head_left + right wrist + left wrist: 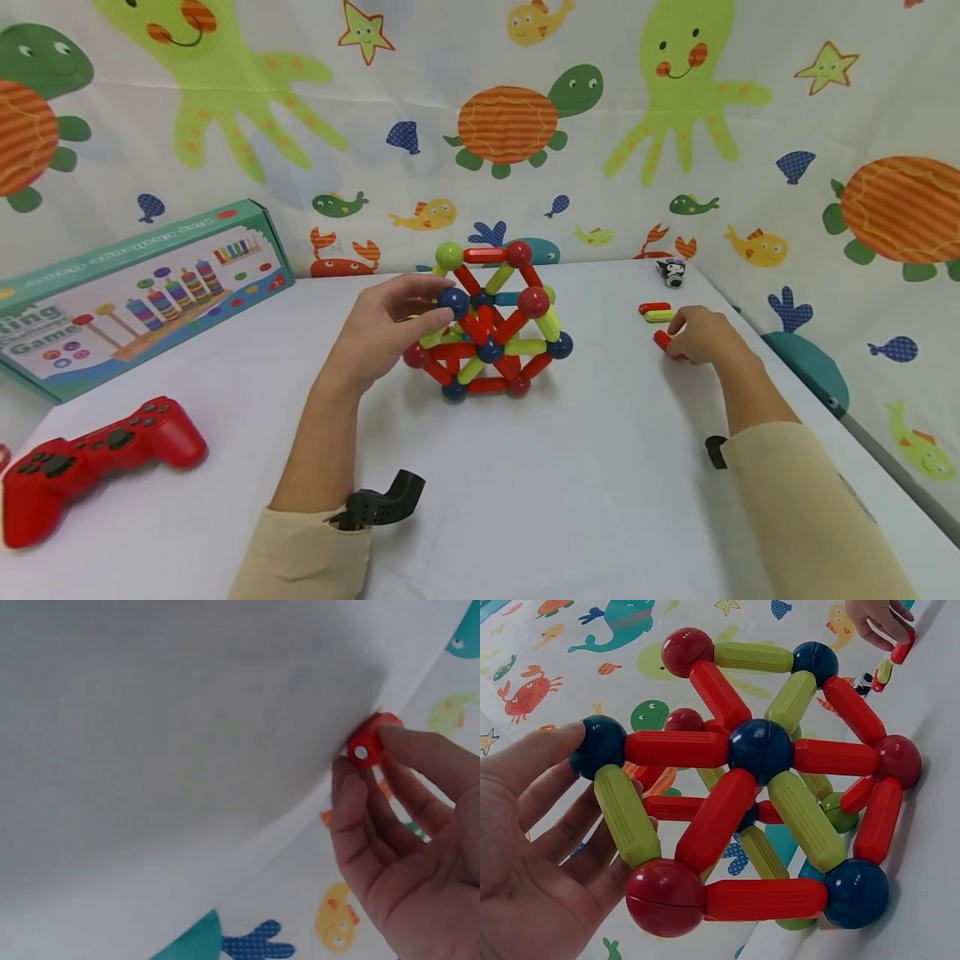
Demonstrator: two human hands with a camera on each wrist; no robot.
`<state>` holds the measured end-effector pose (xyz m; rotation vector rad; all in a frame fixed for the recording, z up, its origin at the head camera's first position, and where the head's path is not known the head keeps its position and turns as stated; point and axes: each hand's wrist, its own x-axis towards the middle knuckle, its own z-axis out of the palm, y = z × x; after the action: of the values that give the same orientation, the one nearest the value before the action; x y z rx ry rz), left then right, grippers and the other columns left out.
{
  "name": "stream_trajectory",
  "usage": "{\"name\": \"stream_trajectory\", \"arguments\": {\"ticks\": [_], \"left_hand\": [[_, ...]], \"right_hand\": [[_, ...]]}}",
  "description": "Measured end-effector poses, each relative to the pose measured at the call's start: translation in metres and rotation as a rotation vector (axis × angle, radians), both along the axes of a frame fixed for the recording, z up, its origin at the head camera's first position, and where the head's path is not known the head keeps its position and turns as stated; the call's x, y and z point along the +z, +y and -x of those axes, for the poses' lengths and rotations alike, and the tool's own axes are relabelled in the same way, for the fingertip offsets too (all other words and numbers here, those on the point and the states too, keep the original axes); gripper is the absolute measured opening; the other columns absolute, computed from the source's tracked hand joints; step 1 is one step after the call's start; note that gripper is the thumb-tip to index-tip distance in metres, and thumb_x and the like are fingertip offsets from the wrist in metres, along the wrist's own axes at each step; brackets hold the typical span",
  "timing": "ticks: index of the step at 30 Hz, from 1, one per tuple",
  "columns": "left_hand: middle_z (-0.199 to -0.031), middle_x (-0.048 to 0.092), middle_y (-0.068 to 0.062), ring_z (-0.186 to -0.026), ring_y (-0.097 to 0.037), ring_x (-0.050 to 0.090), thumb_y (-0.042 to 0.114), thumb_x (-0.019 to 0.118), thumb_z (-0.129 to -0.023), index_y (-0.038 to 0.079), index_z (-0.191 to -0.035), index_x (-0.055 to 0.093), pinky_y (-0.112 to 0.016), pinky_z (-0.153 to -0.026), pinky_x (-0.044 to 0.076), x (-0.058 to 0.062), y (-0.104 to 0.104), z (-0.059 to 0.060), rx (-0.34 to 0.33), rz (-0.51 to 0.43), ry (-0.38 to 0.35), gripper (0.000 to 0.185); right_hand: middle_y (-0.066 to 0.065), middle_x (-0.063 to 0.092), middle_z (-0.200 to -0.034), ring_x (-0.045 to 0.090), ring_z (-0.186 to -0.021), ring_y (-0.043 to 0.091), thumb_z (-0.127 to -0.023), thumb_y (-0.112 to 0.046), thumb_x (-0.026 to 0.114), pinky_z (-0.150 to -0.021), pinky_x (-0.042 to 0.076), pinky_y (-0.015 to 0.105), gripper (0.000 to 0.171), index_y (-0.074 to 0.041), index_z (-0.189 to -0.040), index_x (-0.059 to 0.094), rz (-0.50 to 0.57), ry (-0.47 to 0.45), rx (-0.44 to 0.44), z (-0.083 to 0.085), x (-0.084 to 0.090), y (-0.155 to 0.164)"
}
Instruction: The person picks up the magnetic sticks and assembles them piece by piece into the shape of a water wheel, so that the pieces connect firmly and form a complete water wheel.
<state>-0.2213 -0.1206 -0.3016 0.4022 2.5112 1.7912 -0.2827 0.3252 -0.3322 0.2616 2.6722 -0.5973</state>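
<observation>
A ball-and-rod structure (491, 325) of red, green and blue pieces stands mid-table. My left hand (438, 302) holds its left side, thumb and fingers closing on a blue ball (453, 302). In the left wrist view the left hand (547, 825) lies against that blue ball (600, 745) and a green rod (626, 814). To the right, my right hand (675, 337) pinches a loose red rod (663, 340) lying on the table. The right wrist view shows the red rod's end (367, 746) between thumb and fingers of my right hand (371, 761).
A red rod (655, 307) and a green rod (660, 316) lie just beyond the right hand, with a small black-and-white figure (672, 272) behind them. A toy box (142, 292) stands at far left. A red game controller (90, 458) lies front left. The table edge (862, 433) runs close on the right.
</observation>
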Motion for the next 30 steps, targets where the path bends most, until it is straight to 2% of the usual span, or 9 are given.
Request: {"name": "stream_trajectory", "arguments": {"ticks": [5, 8, 10, 15, 20, 23, 30], "left_hand": [[-0.133, 0.065, -0.007, -0.123, -0.025, 0.061, 0.024, 0.071, -0.098, 0.020, -0.138, 0.065, -0.042, -0.095, 0.058, -0.001, 0.000, -0.001, 0.005, 0.006, -0.001, 0.041], [-0.132, 0.066, -0.007, -0.123, -0.025, 0.061, 0.023, 0.071, -0.099, 0.019, -0.138, 0.065, -0.040, -0.094, 0.058, -0.001, 0.000, -0.001, 0.004, -0.003, 0.005, 0.040], [-0.132, 0.066, -0.008, -0.122, -0.025, 0.061, 0.023, 0.071, -0.099, 0.019, -0.138, 0.065, -0.039, -0.094, 0.058, -0.001, 0.000, -0.001, 0.003, -0.012, 0.004, 0.040], [-0.131, 0.066, -0.008, -0.122, -0.025, 0.062, 0.023, 0.071, -0.099, 0.019, -0.137, 0.065, -0.040, -0.094, 0.058, -0.002, 0.002, -0.001, 0.000, -0.016, 0.008, 0.039], [-0.130, 0.065, -0.008, -0.121, -0.025, 0.062, 0.023, 0.070, -0.099, 0.019, -0.137, 0.066, -0.050, -0.099, 0.057, -0.003, 0.002, -0.002, -0.002, -0.028, 0.007, 0.038], [-0.130, 0.065, -0.008, -0.121, -0.026, 0.062, 0.023, 0.071, -0.099, 0.020, -0.137, 0.066, -0.055, -0.100, 0.055, -0.003, 0.002, -0.001, 0.000, -0.035, 0.007, 0.038], [-0.130, 0.065, -0.009, -0.122, -0.026, 0.062, 0.023, 0.070, -0.099, 0.020, -0.137, 0.066, -0.055, -0.101, 0.055, -0.004, 0.002, -0.002, 0.004, -0.038, 0.000, 0.039]], "right_hand": [[0.028, 0.047, -0.129, 0.059, -0.096, 0.029, -0.092, -0.010, 0.068, -0.075, 0.058, 0.026, 0.055, 0.001, -0.142, 0.049, 0.057, -0.118, 0.076, -0.001, 0.004, -0.012], [0.025, 0.049, -0.128, 0.062, -0.094, 0.025, -0.092, -0.011, 0.068, -0.076, 0.059, 0.026, 0.055, -0.003, -0.144, 0.052, 0.102, -0.131, 0.099, -0.003, 0.008, -0.024], [0.023, 0.052, -0.124, 0.063, -0.093, 0.024, -0.094, -0.013, 0.068, -0.077, 0.059, 0.027, 0.052, -0.004, -0.143, 0.053, 0.138, -0.100, 0.126, -0.005, 0.013, -0.032], [0.020, 0.063, -0.117, 0.070, -0.089, 0.022, -0.097, -0.019, 0.069, -0.084, 0.061, 0.032, 0.052, -0.007, -0.145, 0.052, 0.267, 0.046, 0.186, -0.013, 0.033, -0.055], [0.019, 0.070, -0.119, 0.073, -0.088, 0.022, -0.098, -0.020, 0.069, -0.090, 0.061, 0.036, 0.050, -0.011, -0.145, 0.055, 0.365, 0.175, 0.237, -0.023, 0.056, -0.080], [0.017, 0.071, -0.118, 0.074, -0.088, 0.022, -0.099, -0.021, 0.069, -0.091, 0.061, 0.037, 0.047, -0.015, -0.144, 0.057, 0.386, 0.221, 0.263, -0.027, 0.066, -0.092], [0.015, 0.069, -0.121, 0.075, -0.092, 0.022, -0.099, -0.026, 0.070, -0.098, 0.058, 0.045, 0.049, -0.019, -0.145, 0.057, 0.436, 0.294, 0.264, -0.034, 0.082, -0.112]]}}
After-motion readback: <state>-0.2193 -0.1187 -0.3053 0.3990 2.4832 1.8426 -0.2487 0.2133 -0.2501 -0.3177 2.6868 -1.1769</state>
